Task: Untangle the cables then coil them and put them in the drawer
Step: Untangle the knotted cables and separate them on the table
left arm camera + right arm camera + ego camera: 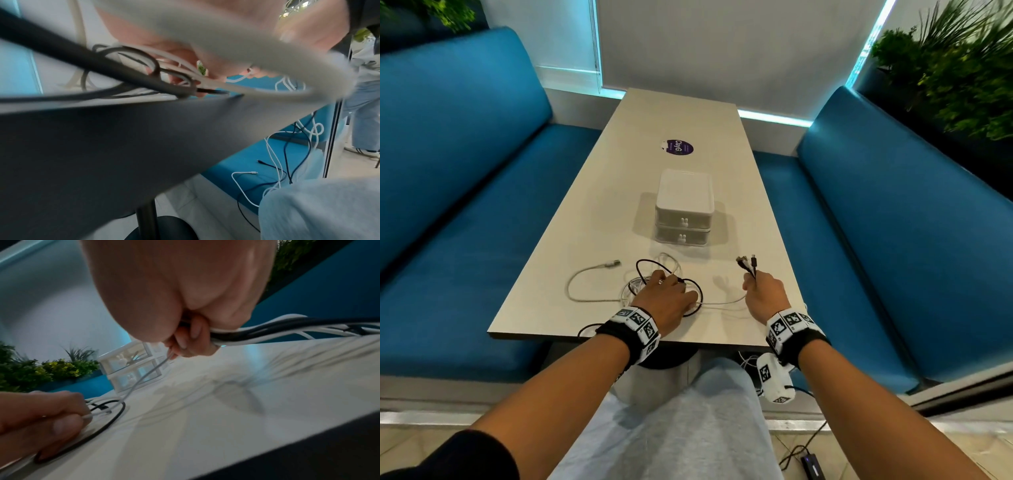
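Tangled black and white cables lie on the pale table near its front edge. My left hand rests on the tangle with fingers curled and pinches a white strand; the right wrist view shows it beside a black loop. One white cable ends in a plug to the left. My right hand is raised, gripping several cable ends in a fist, and the bundle trails off behind it. The white two-drawer unit stands behind the cables, both drawers closed.
Blue benches flank the table on both sides. A purple sticker lies further back. More cables hang off the near edge onto the right bench. A person's legs stand beyond the bench. A black device lies on the floor.
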{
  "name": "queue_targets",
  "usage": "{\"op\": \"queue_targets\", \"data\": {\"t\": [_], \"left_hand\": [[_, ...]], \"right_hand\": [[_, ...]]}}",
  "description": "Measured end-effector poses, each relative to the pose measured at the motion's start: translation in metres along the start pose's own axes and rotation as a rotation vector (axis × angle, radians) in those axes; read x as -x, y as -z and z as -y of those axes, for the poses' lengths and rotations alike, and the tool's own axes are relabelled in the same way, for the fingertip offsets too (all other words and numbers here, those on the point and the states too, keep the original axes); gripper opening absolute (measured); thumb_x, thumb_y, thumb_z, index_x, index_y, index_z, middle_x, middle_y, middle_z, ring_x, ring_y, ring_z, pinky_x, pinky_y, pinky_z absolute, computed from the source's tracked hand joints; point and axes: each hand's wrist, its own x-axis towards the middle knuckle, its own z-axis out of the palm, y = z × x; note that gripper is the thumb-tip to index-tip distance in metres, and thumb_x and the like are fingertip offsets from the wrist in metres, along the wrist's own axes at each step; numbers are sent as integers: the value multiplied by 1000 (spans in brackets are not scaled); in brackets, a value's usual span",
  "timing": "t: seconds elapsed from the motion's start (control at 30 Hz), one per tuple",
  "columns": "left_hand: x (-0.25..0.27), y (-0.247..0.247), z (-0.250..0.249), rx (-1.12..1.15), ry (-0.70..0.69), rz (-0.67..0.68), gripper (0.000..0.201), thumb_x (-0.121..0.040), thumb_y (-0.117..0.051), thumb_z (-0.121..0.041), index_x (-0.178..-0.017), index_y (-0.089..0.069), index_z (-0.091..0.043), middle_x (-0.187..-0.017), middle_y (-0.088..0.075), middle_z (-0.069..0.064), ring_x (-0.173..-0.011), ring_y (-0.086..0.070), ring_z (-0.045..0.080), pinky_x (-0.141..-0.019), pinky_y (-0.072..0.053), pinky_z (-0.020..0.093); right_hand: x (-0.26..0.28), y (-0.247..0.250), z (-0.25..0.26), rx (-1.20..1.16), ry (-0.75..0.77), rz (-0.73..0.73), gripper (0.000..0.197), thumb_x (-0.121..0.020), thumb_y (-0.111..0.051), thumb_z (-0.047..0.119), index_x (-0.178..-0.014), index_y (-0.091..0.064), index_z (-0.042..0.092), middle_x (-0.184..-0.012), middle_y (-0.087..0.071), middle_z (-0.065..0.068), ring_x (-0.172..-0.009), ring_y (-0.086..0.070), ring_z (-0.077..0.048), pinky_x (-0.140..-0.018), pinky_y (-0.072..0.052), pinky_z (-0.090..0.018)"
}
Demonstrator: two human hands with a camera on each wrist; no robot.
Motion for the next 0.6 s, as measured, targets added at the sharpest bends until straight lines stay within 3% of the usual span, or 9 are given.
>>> {"op": "queue_targets", "data": {"t": [0.07,0.23,0.37,0.5,0.6], "left_hand": [[0,2,-1,-26,-3,22,16,-89,-49,-20,-100,-60,-23,-97,-66,2,-101,-53,30,-93,-32,46],[-3,3,-6,-66,-18,12,20,-91,-47,-21,-106,-61,-23,-103,-65,2,-107,-51,29,-98,-28,46],[-2,2,-7,-89,-22,-2,23,-94,-43,-23,-108,-62,-20,-103,-65,3,-108,-53,30,-99,-30,46],[-2,1,-7,-84,-40,-21,27,-93,-44,-18,-112,-63,-16,-113,-64,3,-114,-51,30,-102,-31,48],[2,5,-5,-60,-52,-16,28,-89,-40,-19,-97,-67,-21,-102,-67,0,-106,-56,27,-97,-37,47]], "right_hand": [[1,-1,8,-47,65,13,35,-104,-34,31,-94,-60,9,-96,-66,-15,-90,-60,-35,-78,-49,-37],[8,-11,34,-200,223,154,29,-104,-36,30,-93,-59,15,-86,-73,-4,-81,-70,-23,-84,-53,-40],[21,-15,54,-282,250,252,29,-102,-40,30,-80,-55,17,-71,-69,-4,-60,-65,-23,-70,-54,-38],[25,-23,56,66,418,293,29,-101,-43,33,-88,-62,16,-94,-69,-16,-85,-60,-31,-77,-45,-37],[25,-27,49,253,500,297,31,-102,-41,31,-100,-64,9,-102,-68,-18,-94,-60,-36,-74,-39,-36]]}}
